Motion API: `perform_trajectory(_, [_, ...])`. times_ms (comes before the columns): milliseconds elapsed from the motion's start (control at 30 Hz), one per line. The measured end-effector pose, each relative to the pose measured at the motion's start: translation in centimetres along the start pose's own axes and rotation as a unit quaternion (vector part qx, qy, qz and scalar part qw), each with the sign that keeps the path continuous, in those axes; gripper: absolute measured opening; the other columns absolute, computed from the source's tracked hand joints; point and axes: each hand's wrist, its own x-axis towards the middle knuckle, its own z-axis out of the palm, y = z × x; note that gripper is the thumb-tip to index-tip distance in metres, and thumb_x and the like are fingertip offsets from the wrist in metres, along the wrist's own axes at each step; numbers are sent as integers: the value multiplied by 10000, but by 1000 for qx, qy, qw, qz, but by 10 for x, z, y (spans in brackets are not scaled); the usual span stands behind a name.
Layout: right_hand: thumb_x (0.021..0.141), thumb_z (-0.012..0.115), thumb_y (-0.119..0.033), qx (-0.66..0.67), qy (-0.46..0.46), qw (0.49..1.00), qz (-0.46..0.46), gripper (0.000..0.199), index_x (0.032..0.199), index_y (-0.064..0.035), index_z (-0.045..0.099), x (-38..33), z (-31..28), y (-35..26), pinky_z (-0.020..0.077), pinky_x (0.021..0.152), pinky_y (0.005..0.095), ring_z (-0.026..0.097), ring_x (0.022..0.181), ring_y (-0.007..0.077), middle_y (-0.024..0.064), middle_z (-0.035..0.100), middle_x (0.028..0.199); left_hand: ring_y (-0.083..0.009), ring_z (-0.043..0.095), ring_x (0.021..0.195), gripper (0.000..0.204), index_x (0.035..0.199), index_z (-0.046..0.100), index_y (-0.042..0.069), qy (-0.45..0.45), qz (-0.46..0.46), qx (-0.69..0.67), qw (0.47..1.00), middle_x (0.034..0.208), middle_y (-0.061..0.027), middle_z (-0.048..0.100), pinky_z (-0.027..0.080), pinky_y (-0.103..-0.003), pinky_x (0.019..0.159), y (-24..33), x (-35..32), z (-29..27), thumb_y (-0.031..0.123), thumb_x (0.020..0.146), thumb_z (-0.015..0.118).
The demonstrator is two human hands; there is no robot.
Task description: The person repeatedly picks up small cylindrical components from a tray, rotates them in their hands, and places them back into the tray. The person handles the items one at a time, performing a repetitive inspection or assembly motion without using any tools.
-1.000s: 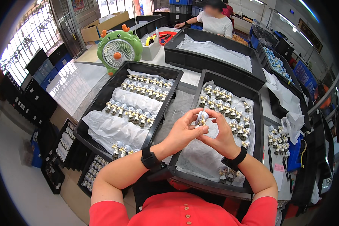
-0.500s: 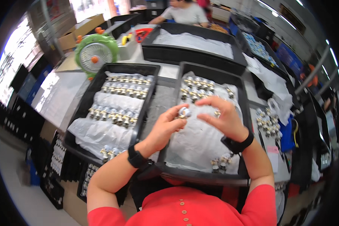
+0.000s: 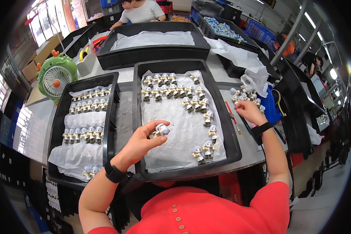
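A small figurine (image 3: 162,130) with pale blue hair is pinched between the thumb and fingers of my left hand (image 3: 137,142), above the paper lining of the middle black tray (image 3: 227,134). Rows of similar figurines (image 3: 172,91) lie at that tray's far end and down its right side. To the right of the tray, my right hand (image 3: 251,112) reaches down at the near edge of a pile of loose figurines (image 3: 243,94). Its fingers are drawn together at the pile; what lies between them is hidden.
Another black tray (image 3: 112,102) with rows of figurines stands at the left, beside a green fan (image 3: 56,76). Beyond the middle tray is a large paper-lined bin (image 3: 154,54). A thin red tool (image 3: 233,117) lies near my right hand. One person (image 3: 142,13) sits across the table.
My right hand has left the space above the tray and gone right to the loose pile. My left hand still holds the figurine. The view has swung toward the right.
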Motion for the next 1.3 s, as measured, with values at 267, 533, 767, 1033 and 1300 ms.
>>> perform_trajectory(267, [702, 620, -14, -102, 46, 990, -86, 137, 837, 6, 621, 17, 66, 17, 487, 665, 421, 624, 719, 356, 177, 632, 733, -42, 521, 922, 424, 1281, 525, 71, -1, 29, 28, 999, 1134, 1, 601, 430, -206, 799, -3, -3, -2, 81, 869, 626])
perform_trajectory(533, [898, 505, -65, 138, 139, 980, -39, 91, 978, -22, 511, 37, 11, -14, 475, 670, 304, 593, 711, 154, 78, 591, 814, -40, 485, 851, 384, 1246, 551, 86, 12, 65, 44, 997, 962, 31, 567, 419, -210, 756, -11, 5, 2, 110, 869, 625])
perform_trajectory(767, [951, 513, -127, 296, -22, 943, -152, 220, 1159, -56, 525, 19, 32, -180, 414, 698, 207, 489, 791, 52, 9, 567, 964, -27, 495, 862, 388, 1221, 558, 92, 80, 109, 86, 987, 983, 37, 575, 433, -210, 759, -16, 2, 5, 81, 846, 658])
perform_trajectory(1033, [915, 593, -103, 391, -131, 892, -185, 170, 1065, -48, 533, 16, 80, -216, 434, 740, 205, 522, 809, 50, -9, 561, 963, -141, 541, 914, 425, 1195, 546, 78, 206, 221, 194, 933, 1035, -58, 572, 459, -251, 772, -15, 2, 8, 103, 799, 700])
perform_trajectory(1300, [858, 635, -25, 318, -101, 911, -244, 156, 1009, -21, 594, 10, 86, -214, 480, 760, 239, 600, 871, 103, 49, 596, 930, -224, 537, 868, 408, 1179, 548, 82, 229, 197, 220, 928, 974, -99, 520, 456, -317, 734, -10, -1, 10, 138, 803, 697])
